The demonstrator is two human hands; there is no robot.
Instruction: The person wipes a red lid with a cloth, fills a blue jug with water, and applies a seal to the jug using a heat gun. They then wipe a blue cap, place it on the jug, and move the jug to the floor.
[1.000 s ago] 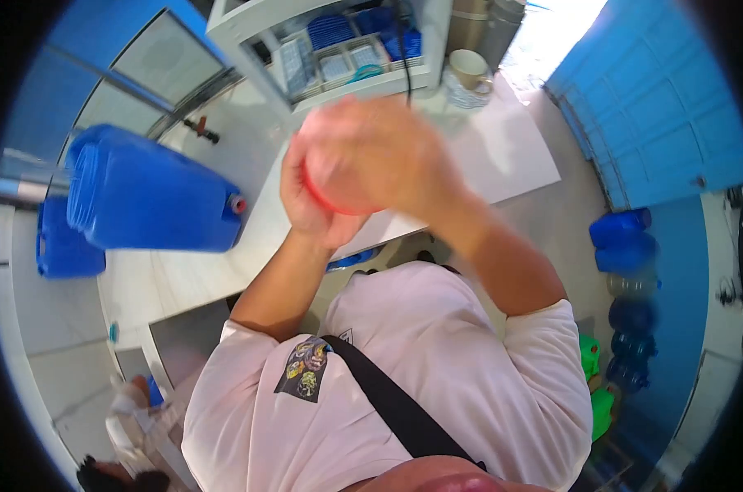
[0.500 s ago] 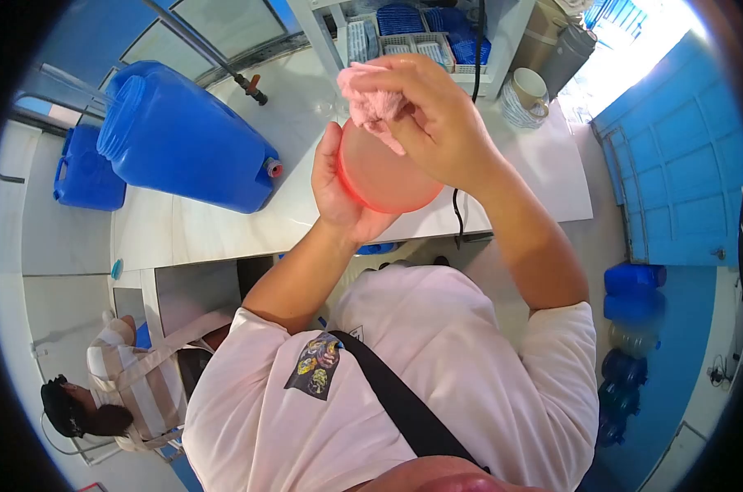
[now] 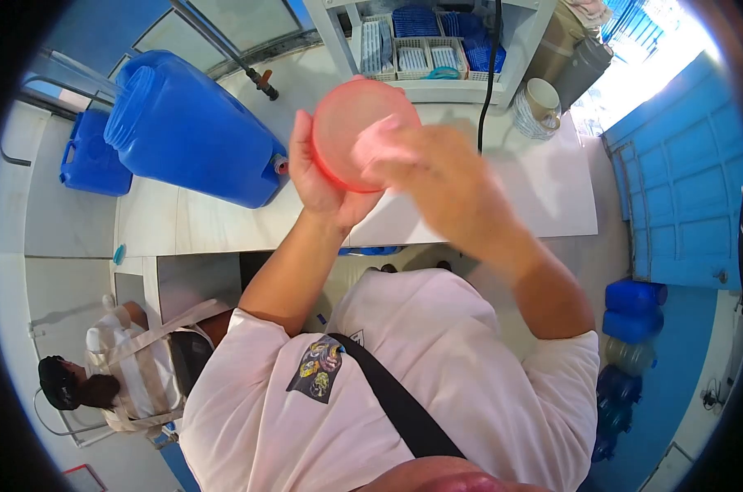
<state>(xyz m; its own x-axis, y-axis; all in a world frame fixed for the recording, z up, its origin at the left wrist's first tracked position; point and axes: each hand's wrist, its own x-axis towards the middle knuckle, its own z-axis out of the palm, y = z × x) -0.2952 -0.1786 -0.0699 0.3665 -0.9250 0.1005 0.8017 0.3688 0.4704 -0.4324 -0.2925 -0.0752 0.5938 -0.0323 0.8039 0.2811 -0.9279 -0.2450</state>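
Observation:
A round, pinkish-red plastic lid (image 3: 342, 111), or a shallow container of that shape, is held up above the white counter. My left hand (image 3: 326, 184) grips it from the lower left, the thumb along its rim and the fingers behind it. A pink cloth (image 3: 385, 141) is bunched in the fingers of my right hand (image 3: 453, 180) and lies against the face of the lid. Motion blurs the right hand and part of the cloth.
A large blue water jug (image 3: 199, 131) with a tap lies on the counter (image 3: 519, 189) at left. A shelf (image 3: 445, 94) holds baskets of blue and white packets. Stacked cups (image 3: 539, 107) stand at right. Another person (image 3: 133, 369) is at lower left; blue containers (image 3: 634, 316) line the right wall.
My right hand has moved down with the cloth, from the lid's upper edge to its right middle. The lid now sits a little higher and further left, with more of its face showing.

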